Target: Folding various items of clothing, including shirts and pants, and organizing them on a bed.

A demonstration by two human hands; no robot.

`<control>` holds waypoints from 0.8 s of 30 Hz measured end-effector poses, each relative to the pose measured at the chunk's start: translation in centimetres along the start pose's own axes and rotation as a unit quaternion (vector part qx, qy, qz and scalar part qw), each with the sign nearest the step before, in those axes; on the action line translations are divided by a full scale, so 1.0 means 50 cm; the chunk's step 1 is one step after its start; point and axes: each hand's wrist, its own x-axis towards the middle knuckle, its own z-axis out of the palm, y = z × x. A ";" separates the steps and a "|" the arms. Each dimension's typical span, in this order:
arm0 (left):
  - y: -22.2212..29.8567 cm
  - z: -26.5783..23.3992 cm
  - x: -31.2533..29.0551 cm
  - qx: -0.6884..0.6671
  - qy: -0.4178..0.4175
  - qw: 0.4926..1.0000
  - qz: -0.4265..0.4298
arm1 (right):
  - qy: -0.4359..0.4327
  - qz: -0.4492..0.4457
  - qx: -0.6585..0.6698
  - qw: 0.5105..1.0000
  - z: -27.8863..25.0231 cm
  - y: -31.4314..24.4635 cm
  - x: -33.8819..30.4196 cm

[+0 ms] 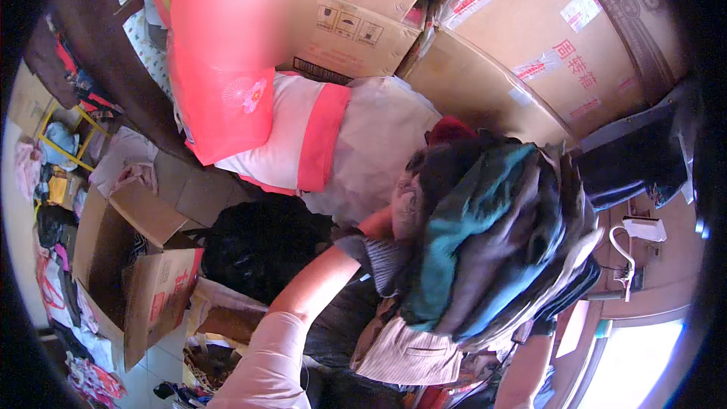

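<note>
A thick pile of folded clothes (492, 235), teal, black, grey and dark blue, is held up in front of me between my two arms. My left forearm (322, 284) reaches up to its left side, and that hand goes in behind the pile, so its fingers are hidden. A grey ribbed cuff (375, 257) hangs over the wrist. From the lower right my right forearm (526, 367) meets the pile's underside, its fingers also out of sight. A striped pinkish garment (413, 352) with a pocket slit hangs below the pile.
Tall cardboard boxes (485, 91) stand behind the pile. A red and white bulky thing (280, 125) lies beside them, its top blurred. At the left are an open carton (163, 288), a black bag-like heap (257, 246) and scattered clothes (95, 379). A bright window (636, 363) is at lower right.
</note>
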 end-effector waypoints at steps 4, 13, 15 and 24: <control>0.003 0.003 -0.007 0.042 -0.028 0.999 0.018 | 0.016 -0.038 -0.029 0.999 -0.018 -0.019 -0.051; -0.017 0.100 -0.112 0.169 -0.090 0.979 0.075 | 0.034 -0.127 -0.065 0.989 -0.001 -0.011 -0.107; 0.045 0.123 -0.120 0.227 -0.124 0.959 0.120 | 0.048 -0.139 -0.072 0.987 -0.006 0.009 -0.140; 0.460 0.366 -0.213 0.221 -0.242 0.924 0.197 | 0.114 -0.167 -0.146 0.968 -0.031 -0.047 -0.415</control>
